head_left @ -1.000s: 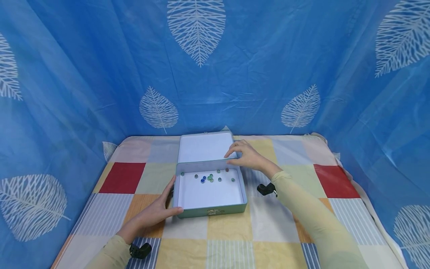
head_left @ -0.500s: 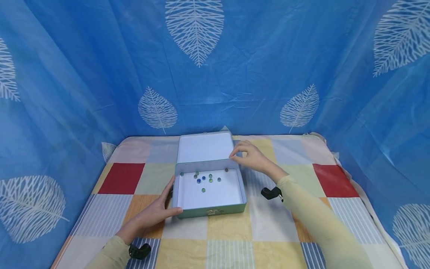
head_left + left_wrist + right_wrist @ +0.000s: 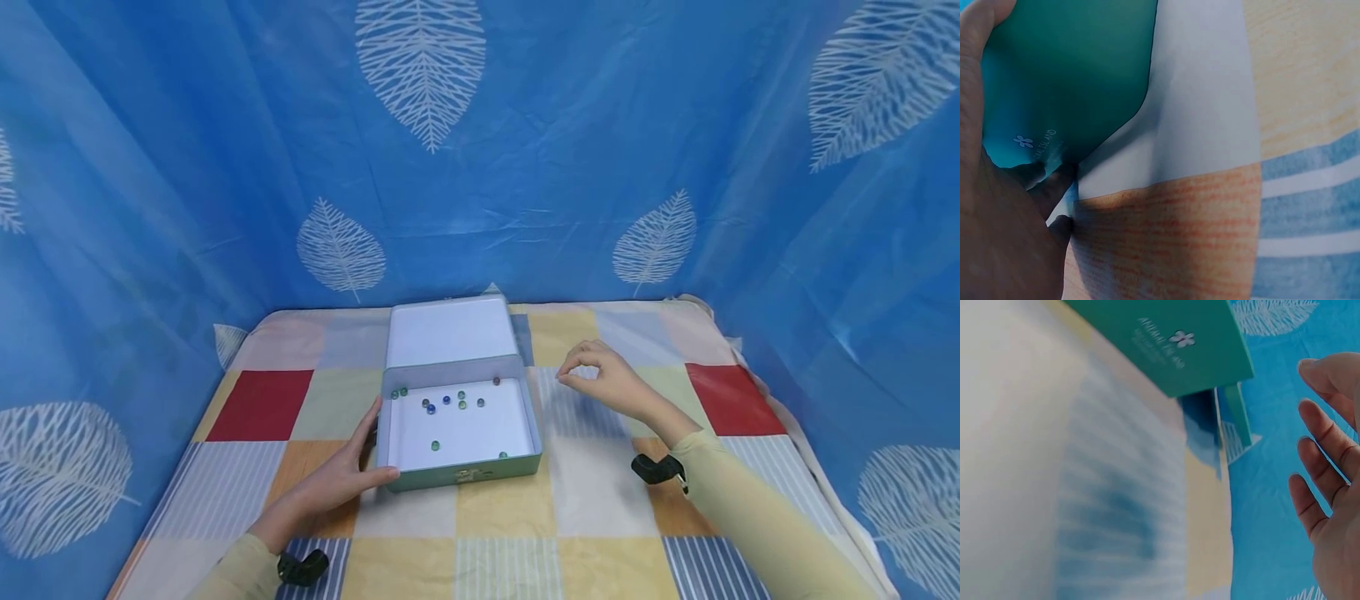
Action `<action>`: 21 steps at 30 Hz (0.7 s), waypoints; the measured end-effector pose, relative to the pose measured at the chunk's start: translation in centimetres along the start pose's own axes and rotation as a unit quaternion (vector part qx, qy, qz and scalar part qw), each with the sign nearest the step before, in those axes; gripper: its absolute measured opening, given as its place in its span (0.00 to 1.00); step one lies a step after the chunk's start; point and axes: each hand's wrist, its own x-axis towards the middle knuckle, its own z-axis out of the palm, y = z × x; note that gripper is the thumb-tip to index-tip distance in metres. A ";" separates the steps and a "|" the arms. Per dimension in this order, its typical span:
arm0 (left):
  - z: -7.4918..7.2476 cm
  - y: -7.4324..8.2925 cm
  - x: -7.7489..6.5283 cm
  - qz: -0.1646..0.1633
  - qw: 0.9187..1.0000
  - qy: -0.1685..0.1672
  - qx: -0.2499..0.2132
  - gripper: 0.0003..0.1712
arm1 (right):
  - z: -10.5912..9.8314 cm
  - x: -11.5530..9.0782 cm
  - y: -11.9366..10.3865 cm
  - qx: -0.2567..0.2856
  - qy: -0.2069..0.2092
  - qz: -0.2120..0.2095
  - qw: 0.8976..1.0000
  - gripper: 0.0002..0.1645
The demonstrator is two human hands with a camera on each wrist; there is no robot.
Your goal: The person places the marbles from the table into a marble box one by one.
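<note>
A green tin box (image 3: pixel 420 479) with a white inside stands with its hinged lid (image 3: pixel 452 332) laid back. Several small glass marbles, among them a blue marble (image 3: pixel 431 409), a green marble (image 3: pixel 435 446) and a reddish marble (image 3: pixel 497 381), lie spread over its floor. My left hand (image 3: pixel 333 482) rests against the box's left side, thumb at the front left corner; in the left wrist view its fingertips touch the lettered green wall (image 3: pixel 1085 81). Off to the right of the box, my right hand (image 3: pixel 611 382) hovers over the cloth with fingers loosely bent, nothing seen between them.
A patchwork-patterned cloth (image 3: pixel 510 533) covers the table. Blue curtains with white leaf prints (image 3: pixel 525 167) hang behind and on both sides. Each wrist carries a black camera, such as the right wrist camera (image 3: pixel 655 469). The box's clasp (image 3: pixel 467 476) is on its front wall.
My right hand has moved from the box's back right corner to the right, away from it. Marbles have rolled about, two of them toward the front wall. My left hand stays on the box.
</note>
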 end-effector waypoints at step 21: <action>-0.9 0.2 -0.1 -0.016 0.999 0.005 0.033 0.66 | 0.5 -6.5 3.2 -0.165 0.043 -0.031 0.985 0.02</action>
